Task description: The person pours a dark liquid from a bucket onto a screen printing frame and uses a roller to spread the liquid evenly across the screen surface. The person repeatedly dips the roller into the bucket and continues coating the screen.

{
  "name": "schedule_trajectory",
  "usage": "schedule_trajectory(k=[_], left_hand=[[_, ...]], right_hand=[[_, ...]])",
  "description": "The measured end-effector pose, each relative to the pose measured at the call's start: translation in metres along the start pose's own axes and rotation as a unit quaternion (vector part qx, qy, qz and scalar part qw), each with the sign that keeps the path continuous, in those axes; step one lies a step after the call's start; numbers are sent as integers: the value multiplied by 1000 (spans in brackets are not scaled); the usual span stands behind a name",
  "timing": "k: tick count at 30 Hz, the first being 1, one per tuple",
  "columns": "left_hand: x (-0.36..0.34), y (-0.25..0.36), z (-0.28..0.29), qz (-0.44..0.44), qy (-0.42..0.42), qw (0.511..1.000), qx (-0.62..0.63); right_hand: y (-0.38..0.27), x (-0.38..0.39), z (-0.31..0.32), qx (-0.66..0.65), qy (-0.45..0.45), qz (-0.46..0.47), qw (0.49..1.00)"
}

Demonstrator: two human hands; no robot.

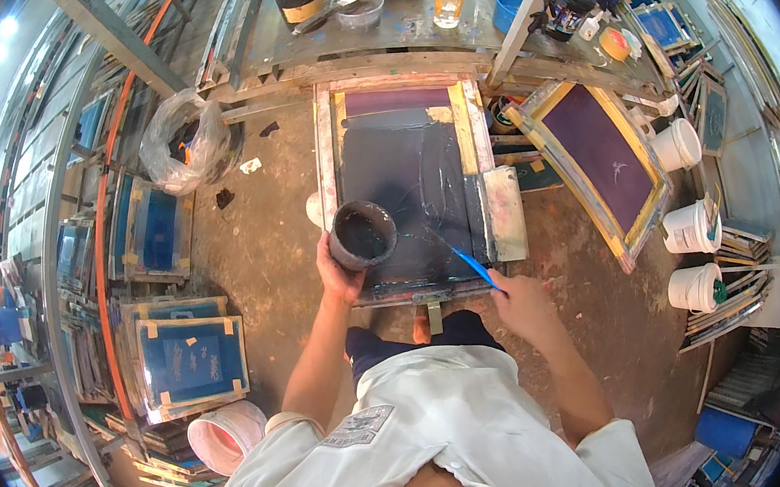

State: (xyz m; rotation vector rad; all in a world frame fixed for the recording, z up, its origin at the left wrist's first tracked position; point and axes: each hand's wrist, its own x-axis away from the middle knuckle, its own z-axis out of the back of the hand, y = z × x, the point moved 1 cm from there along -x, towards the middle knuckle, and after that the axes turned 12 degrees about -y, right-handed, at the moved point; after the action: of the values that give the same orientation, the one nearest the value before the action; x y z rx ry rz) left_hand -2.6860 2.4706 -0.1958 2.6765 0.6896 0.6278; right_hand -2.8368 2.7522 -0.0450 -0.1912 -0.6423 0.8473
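Observation:
In front of me lies a wooden screen-printing frame [321, 154], its mesh covered over a large part with dark, wet-looking ink [394, 162]. My left hand [338, 274] grips a round dark tub [364, 238] from its near side, tilted so that its inside shows. That tub is above the frame's near left part, with dark, shiny stuff in it. My right hand [520, 302] is closed around a tool with a blue handle [476, 265]. The tool points left over the inked mesh; whether its tip touches the ink I cannot tell.
A pale block [505, 213] sits against the frame's right edge. A second purple-mesh frame [602, 152] leans farther right, near white buckets [690, 228]. A workbench [399, 41] at the back bears jars and tubs. On the left stand a plastic-lined bin [185, 145] and stacked blue screens [189, 360].

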Motion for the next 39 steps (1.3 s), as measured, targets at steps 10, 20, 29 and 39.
schedule_trajectory(k=[10, 20, 29, 39], left_hand=[[-35, -17, -16, 9, 13, 998, -61], [-43, 5, -16, -55, 0, 998, 18], [-21, 47, 11, -48, -96, 990, 92], [27, 71, 22, -93, -70, 991, 67]], right_hand=[[-30, 39, 65, -212, 7, 52, 976], [-23, 63, 62, -52, 52, 68, 995], [77, 2, 38, -254, -58, -108, 959], [110, -75, -53, -318, -166, -37, 933]])
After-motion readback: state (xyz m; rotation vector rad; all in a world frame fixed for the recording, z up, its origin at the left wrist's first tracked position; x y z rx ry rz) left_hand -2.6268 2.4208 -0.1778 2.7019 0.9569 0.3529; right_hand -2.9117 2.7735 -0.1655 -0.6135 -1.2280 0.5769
